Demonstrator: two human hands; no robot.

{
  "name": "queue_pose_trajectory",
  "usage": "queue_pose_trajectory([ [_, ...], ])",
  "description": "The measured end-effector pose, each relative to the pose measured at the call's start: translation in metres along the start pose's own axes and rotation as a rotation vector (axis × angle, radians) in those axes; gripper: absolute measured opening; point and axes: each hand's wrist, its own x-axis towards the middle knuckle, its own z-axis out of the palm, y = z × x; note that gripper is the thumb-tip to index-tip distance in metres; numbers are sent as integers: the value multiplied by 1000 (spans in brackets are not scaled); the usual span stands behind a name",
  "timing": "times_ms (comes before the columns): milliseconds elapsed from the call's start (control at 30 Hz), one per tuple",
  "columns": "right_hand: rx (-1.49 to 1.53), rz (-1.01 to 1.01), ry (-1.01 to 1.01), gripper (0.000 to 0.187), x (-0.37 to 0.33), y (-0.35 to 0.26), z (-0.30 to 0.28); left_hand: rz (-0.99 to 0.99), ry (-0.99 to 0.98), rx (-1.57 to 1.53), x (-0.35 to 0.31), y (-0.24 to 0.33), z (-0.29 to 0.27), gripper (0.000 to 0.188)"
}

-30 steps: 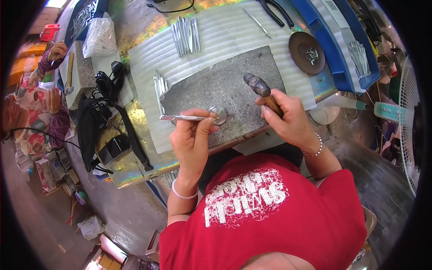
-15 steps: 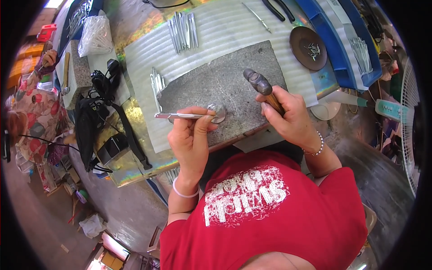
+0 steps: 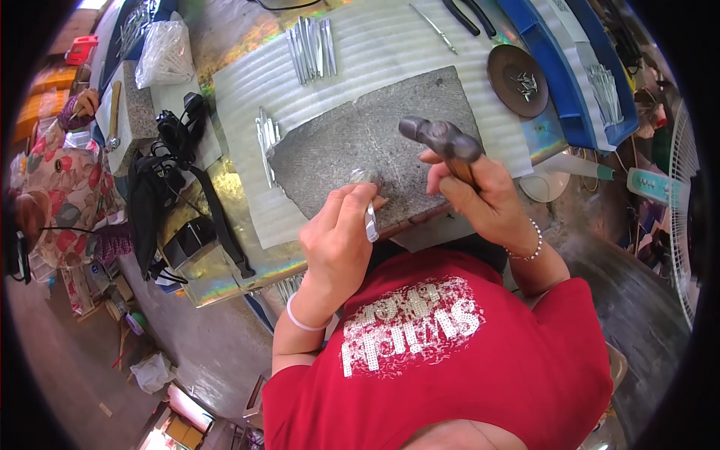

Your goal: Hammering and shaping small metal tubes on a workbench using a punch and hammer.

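My left hand (image 3: pixel 339 229) is closed in a pinch on a slim silver metal strip (image 3: pixel 371 225), whose end sticks out below the fingers toward my body. The fingertips are over a small round metal disc (image 3: pixel 364 177) on the grey stone slab (image 3: pixel 322 157), partly covering it. In my right hand (image 3: pixel 491 199) is a hammer (image 3: pixel 441 138), gripped by its wooden handle close to the head. The dark steel head is raised above the slab, right of the disc.
Silver strips (image 3: pixel 311 51) lie behind the slab, with more strips (image 3: pixel 266 142) at its left. A brown dish (image 3: pixel 517 81) holds small metal pieces. Pliers (image 3: pixel 469 13), a blue tray (image 3: pixel 551 71) and black straps (image 3: pixel 214 217) lie around. Another person (image 3: pixel 71 180) sits at far left.
My left hand has turned, swinging the strip from pointing left to pointing toward my body, and its fingers moved over the disc. The hammer head has turned and shifted slightly.
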Motion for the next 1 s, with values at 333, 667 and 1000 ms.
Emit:
queue_pose_trajectory([
  [333, -91, -481, -339, 22, 42, -70, 25, 32, -156, -110, -3, -8, -14, 30],
  [667, 4, 91, -349, 37, 14, -104, 5, 124, 10, -57, 2, -16, -6, 29],
  [1000, -546, -328, -462, 53, 7, -138, -21, 169, 36, -133, 3, -24, 0, 17],
])
